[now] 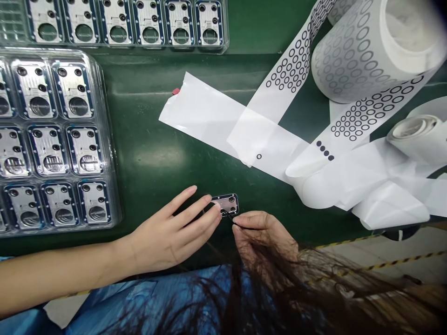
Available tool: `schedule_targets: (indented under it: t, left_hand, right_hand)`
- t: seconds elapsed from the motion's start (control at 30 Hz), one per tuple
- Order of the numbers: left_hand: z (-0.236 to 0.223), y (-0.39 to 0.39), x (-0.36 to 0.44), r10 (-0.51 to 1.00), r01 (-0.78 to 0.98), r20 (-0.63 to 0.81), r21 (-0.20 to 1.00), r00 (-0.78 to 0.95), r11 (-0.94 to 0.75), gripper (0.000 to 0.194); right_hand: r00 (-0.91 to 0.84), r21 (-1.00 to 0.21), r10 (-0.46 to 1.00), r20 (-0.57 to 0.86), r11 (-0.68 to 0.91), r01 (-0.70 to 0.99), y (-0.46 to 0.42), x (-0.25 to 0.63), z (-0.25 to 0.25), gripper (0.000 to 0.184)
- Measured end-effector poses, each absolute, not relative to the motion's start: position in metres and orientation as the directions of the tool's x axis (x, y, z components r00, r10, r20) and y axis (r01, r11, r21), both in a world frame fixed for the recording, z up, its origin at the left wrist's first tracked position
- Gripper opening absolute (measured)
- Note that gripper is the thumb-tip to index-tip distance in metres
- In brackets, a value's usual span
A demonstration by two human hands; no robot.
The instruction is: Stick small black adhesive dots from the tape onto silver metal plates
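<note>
We see the left hand spread, fingertips at the metal plate, probably steadying it; right hand pinches a thin dark tool, presumably for precision.

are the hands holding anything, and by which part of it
The right hand pinches a dark tool behind its tip. The left hand has fingers over one end of the plate; whether they grip it cannot be told.

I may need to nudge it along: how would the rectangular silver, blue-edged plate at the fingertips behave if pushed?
The rectangular silver, blue-edged plate is probably stiff, given its metallic sheen. It might slide, since the glossy green tabletop looks smooth. Rolling seems unlikely: it appears to lie flat.
</note>
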State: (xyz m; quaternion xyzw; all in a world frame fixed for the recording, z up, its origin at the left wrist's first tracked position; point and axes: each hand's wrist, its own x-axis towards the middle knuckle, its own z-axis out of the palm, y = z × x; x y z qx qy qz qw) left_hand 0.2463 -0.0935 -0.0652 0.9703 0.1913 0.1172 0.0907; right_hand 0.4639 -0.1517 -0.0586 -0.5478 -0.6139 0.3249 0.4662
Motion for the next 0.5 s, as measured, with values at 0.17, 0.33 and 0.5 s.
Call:
schedule_targets:
  t: [0.17,0.33,0.5]
  left_hand:
    - [-0.067,-0.094,0.245,0.381,0.342,0.193,0.206,0.904,-0.917,0.035]
    - [-0.065,-0.094,0.245,0.378,0.344,0.177,0.195,0.909,-0.919,0.035]
    - [-0.067,-0.091,0.244,0.41,0.357,0.237,0.234,0.881,-0.904,0.033]
  right_hand:
    - [0.025,-0.895,0.969,0.245,0.216,0.389,-0.148,0.465,-0.058,0.035]
    - [0.073,-0.886,0.962,0.265,0.213,0.412,-0.146,0.459,-0.058,0.022]
    - [0.163,-0.916,0.96,0.229,0.156,0.37,-0.147,0.463,-0.047,0.026]
